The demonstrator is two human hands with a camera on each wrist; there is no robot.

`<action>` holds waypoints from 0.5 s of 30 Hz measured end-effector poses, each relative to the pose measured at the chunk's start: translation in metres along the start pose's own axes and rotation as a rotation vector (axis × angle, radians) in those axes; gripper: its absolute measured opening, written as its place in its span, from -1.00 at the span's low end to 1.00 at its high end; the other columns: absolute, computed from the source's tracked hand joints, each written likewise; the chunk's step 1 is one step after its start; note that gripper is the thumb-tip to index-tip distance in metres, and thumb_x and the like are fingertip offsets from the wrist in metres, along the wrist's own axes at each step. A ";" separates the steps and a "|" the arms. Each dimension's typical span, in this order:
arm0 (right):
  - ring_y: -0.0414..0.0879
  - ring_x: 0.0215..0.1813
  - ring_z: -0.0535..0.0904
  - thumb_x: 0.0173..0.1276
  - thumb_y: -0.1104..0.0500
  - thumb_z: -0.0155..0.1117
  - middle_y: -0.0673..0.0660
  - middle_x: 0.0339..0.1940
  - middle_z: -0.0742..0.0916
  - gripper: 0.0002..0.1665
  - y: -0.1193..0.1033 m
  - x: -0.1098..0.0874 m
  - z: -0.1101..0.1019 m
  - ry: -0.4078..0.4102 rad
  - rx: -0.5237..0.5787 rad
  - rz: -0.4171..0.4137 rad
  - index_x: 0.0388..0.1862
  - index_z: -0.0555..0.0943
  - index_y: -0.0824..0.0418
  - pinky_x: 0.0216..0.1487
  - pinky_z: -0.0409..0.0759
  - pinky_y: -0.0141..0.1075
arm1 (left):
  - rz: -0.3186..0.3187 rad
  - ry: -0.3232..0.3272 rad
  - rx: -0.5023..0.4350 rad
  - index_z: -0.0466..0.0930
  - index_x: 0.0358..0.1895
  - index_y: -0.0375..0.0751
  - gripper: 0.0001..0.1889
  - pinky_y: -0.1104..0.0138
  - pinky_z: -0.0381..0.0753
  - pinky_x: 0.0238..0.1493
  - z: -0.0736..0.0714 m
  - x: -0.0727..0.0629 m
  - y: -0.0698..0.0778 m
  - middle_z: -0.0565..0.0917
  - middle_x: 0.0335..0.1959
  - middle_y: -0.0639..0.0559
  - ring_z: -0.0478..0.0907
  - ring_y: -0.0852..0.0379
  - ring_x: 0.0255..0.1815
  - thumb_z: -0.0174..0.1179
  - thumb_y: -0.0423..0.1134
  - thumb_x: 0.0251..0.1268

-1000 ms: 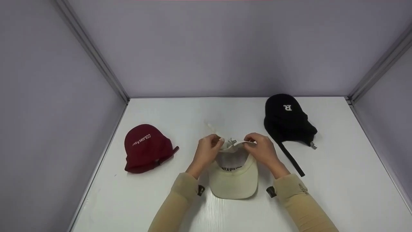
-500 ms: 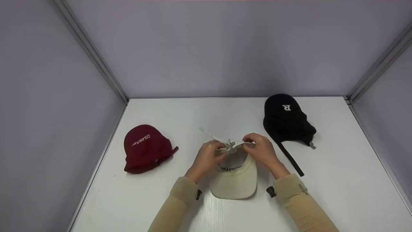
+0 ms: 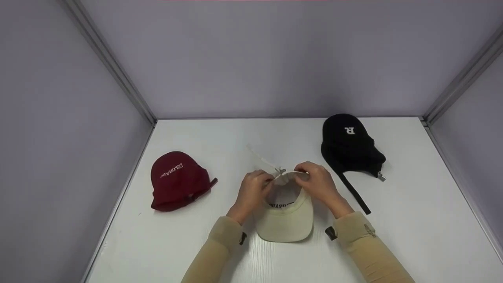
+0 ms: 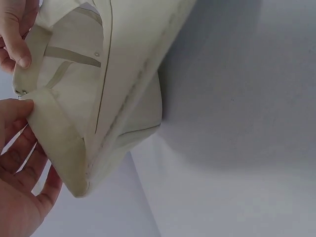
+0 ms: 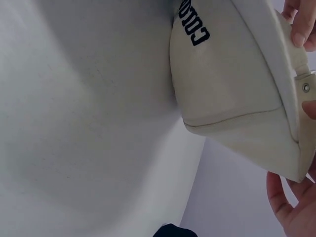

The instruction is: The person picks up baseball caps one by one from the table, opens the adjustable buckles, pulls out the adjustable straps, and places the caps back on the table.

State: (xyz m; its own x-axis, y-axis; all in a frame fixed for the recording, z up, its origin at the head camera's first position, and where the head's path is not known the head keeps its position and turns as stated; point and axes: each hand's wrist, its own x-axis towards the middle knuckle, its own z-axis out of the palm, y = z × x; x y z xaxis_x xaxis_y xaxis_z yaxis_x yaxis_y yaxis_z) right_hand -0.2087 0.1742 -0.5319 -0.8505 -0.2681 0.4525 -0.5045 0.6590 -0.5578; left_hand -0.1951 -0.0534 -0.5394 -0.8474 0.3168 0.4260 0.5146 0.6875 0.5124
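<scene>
The left hand and right hand are pinching the cream cap between them. Its strap is maybe going through the buckle; to their right, the black cap is lying undone.

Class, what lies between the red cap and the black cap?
The cream cap lies between them, gripped by the left hand and right hand, as the head view shows.
</scene>
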 end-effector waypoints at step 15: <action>-0.07 -0.23 0.64 0.15 0.32 0.50 0.08 -0.26 0.72 -0.71 -0.007 0.010 0.005 0.003 -0.014 -0.176 -0.14 0.66 0.22 -0.22 0.60 -0.14 | -0.028 0.027 0.004 0.74 -0.25 -0.13 -0.95 0.27 0.57 -0.12 0.003 0.005 0.002 0.67 -0.33 0.13 0.59 0.20 -0.28 0.33 -0.28 0.28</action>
State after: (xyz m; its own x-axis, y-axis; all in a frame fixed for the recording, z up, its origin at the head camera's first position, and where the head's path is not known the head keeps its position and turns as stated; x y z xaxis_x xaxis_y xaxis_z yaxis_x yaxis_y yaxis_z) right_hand -0.2142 0.1633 -0.5268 -0.7487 -0.3785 0.5442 -0.6436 0.6116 -0.4601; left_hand -0.1986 -0.0487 -0.5386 -0.8575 0.2796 0.4319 0.4903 0.6984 0.5214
